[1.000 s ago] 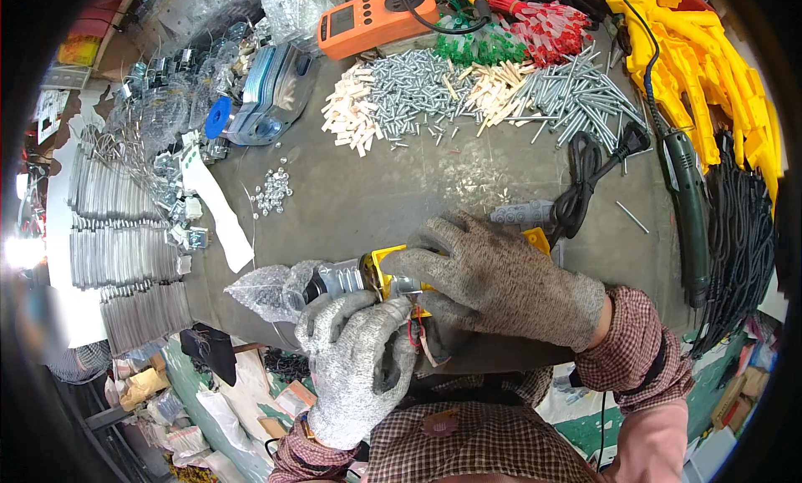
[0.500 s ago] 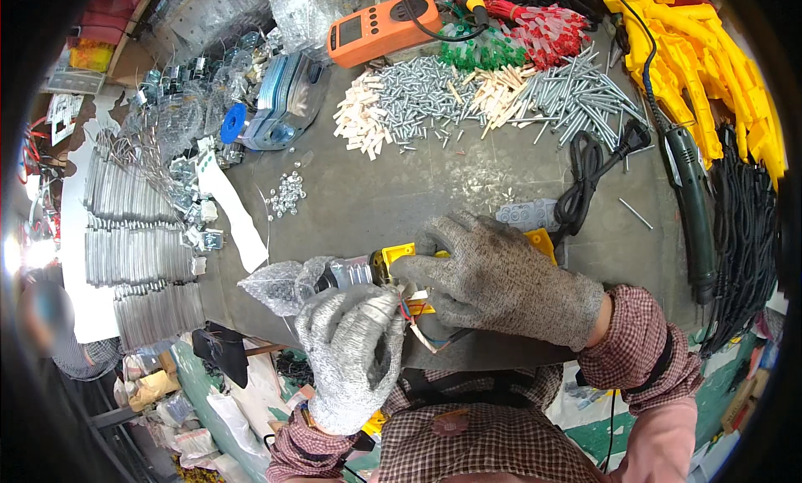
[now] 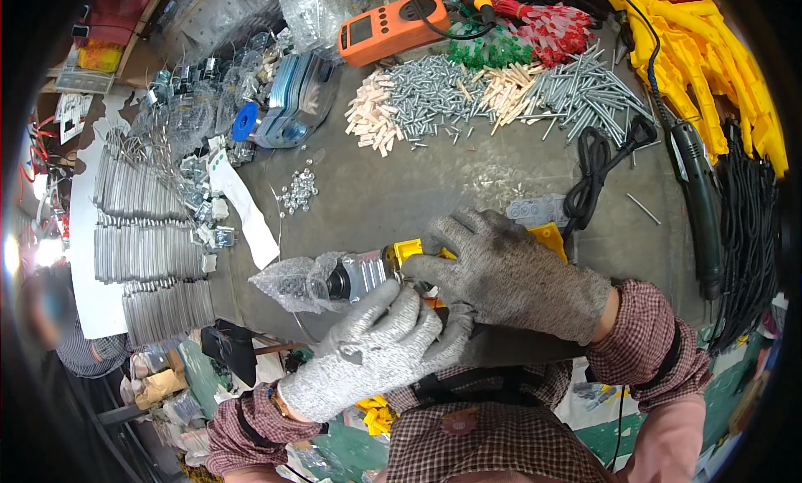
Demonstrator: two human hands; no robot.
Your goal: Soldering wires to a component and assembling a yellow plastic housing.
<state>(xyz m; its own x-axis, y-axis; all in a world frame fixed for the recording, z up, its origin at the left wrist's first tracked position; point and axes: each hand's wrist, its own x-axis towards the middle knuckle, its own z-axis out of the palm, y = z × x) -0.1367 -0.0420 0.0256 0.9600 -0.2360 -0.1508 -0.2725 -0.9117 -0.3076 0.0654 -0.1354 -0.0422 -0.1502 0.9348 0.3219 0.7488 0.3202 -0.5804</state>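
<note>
In a dark grey knit glove, my right hand (image 3: 522, 274) is closed over a yellow plastic housing (image 3: 408, 250) near the table's front edge. Its palm hides the housing's middle. My left hand (image 3: 380, 341), gloved in lighter grey, lies just in front with bent fingers pressed together at the housing's near side; what they hold is covered. A silver, ribbed part (image 3: 365, 274) with a dark collar sticks out to the housing's left. Bubble wrap (image 3: 292, 284) surrounds its far left end. A looped black power cord (image 3: 589, 182) with a plug lies beyond my right hand.
Screws (image 3: 576, 91), pale wooden-looking pegs (image 3: 372, 111) and green and red small parts are heaped at the back beside an orange meter (image 3: 393, 30). A dark power screwdriver (image 3: 697, 207) lies right, near yellow housings (image 3: 693, 57). Silver strips (image 3: 142, 253) are stacked left. A grey pad (image 3: 535, 209) lies mid-table.
My left hand has shifted right and its fingers now reach across the housing's near side, covering the red, blue and white wires seen before. My right hand stays on the housing.
</note>
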